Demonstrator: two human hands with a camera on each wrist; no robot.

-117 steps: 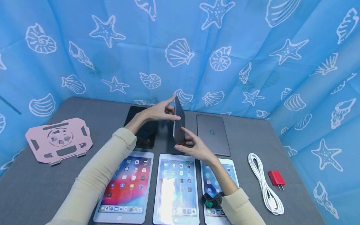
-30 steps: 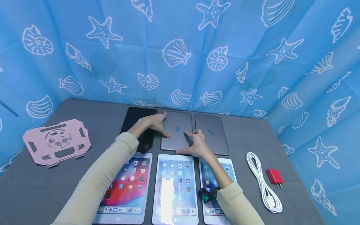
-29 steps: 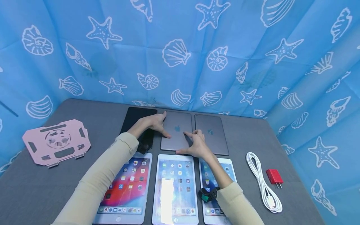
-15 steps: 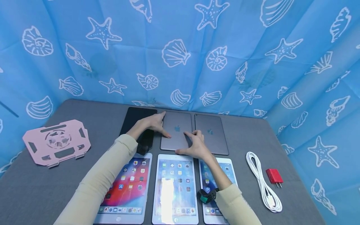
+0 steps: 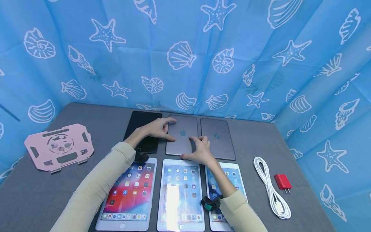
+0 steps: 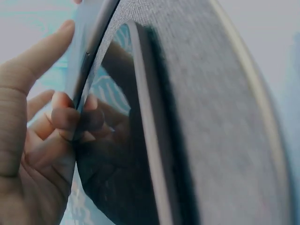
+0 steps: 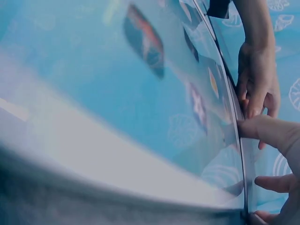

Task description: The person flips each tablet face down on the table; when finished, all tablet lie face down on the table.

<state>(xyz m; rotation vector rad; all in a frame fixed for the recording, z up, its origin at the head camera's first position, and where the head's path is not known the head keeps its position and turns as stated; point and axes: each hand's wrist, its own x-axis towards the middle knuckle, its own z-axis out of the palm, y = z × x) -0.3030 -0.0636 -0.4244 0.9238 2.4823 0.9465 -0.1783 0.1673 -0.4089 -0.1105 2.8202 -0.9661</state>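
In the head view a grey tablet (image 5: 181,147) lies flat, back up, between my hands. My left hand (image 5: 156,129) is at its left side, index finger and thumb reaching over the back and the other fingers bent near the edge. My right hand (image 5: 203,152) rests at the lower right, index fingertip on the back and thumb by the bottom edge. In the left wrist view the left hand's fingers (image 6: 63,112) are right at the tablet's edge. The right wrist view shows the right hand (image 7: 276,136) beside a lit screen, with the left hand (image 7: 258,70) beyond.
A black tablet (image 5: 149,145) lies left, another grey tablet (image 5: 218,137) right. In front lie three lit white tablets, including the left one (image 5: 130,193) and middle one (image 5: 186,193). Farther out are a pink cut-out plate (image 5: 61,158), white cable (image 5: 271,187) and red plug (image 5: 282,182).
The grey tablet, earlier held up on edge by both hands, now lies flat with its back up. Just now the left index finger shifted from the top left corner onto the back; the right hand barely moved.
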